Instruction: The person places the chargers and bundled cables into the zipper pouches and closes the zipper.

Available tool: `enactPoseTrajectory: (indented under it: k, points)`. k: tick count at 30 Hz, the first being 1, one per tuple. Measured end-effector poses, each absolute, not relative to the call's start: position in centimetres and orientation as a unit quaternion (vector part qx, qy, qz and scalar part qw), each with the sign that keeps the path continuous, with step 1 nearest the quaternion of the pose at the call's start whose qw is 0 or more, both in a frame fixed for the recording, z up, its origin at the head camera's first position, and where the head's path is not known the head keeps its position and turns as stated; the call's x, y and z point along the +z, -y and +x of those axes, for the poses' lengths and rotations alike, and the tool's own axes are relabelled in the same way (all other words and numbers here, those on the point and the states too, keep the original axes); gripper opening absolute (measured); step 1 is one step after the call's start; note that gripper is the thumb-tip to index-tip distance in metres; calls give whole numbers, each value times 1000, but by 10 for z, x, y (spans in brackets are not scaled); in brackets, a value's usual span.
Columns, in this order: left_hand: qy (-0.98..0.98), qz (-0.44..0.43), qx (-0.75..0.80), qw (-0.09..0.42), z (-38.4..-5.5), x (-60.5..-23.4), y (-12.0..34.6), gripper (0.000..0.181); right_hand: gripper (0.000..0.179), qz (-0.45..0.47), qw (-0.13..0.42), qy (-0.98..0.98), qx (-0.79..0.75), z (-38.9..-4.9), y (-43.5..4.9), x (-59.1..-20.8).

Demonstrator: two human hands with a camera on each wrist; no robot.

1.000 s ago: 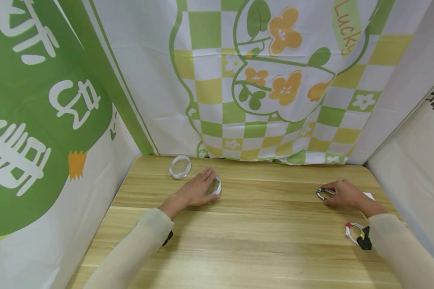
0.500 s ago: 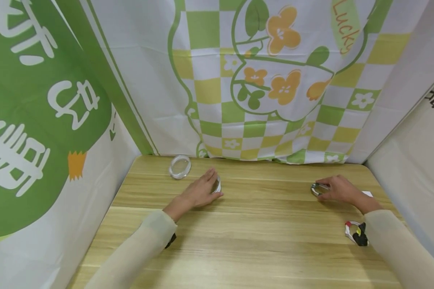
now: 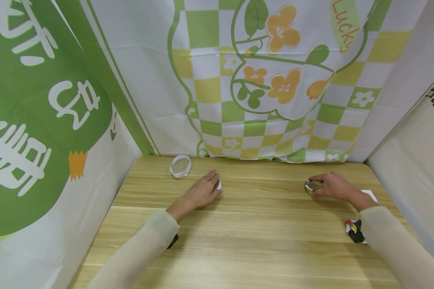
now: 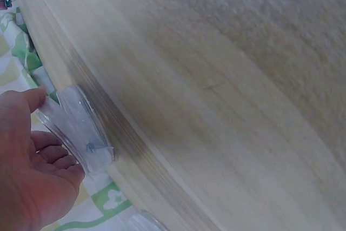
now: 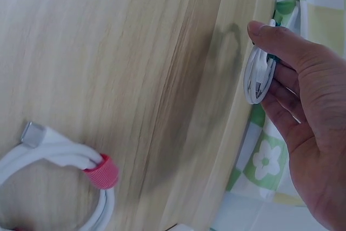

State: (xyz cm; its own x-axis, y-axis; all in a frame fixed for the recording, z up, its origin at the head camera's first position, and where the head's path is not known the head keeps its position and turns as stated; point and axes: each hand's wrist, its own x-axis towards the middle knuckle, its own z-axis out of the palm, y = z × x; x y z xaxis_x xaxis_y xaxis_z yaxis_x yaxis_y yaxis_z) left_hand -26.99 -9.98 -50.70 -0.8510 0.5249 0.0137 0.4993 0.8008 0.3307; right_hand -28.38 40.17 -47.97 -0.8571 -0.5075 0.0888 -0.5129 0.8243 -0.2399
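Each side of the work has one thing in grasp and a similar one lying loose, so it looks partway along. The left hand (image 3: 201,192) pinches a clear ring-shaped roll, apparently transparent tape (image 4: 81,127), its thumb on one side and its fingers curled on the other; whether this roll is lifted off the tabletop (image 3: 260,233) or touches it, I cannot tell. The right hand (image 3: 335,188) pinches a coiled white cable with a green tie (image 5: 261,68) between thumb and fingers, near the far right of the tabletop, and the shadow beneath suggests that it is raised. Taking hold thus seems done on both sides, while setting down is not yet done on either. Left untouched are the second clear roll (image 3: 181,175), flat near the back edge and just beyond the left hand, and the second white cable, bound with a red tie (image 5: 102,174), near the right sleeve (image 3: 387,233). A small white object (image 3: 369,195), too hidden to identify, lies by the right wrist, also unheld. The two held things are well apart.
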Motion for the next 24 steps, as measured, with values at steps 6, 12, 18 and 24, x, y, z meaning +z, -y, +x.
enactPoseTrajectory:
  k: [6,12,18,24]
  points:
    - [-940,251,227,54,-269,-509,98,69,63,263,-2,956,134,-283,-394,-475]
    - [-916,225,324,78,-269,-512,101,67,63,262,-15,955,139,-281,-388,-474]
    - [-885,210,403,96,-271,-514,103,64,61,264,-23,951,156,-281,-378,-470]
    - [-861,196,456,109,-272,-514,105,59,60,270,-14,951,152,-285,-369,-467]
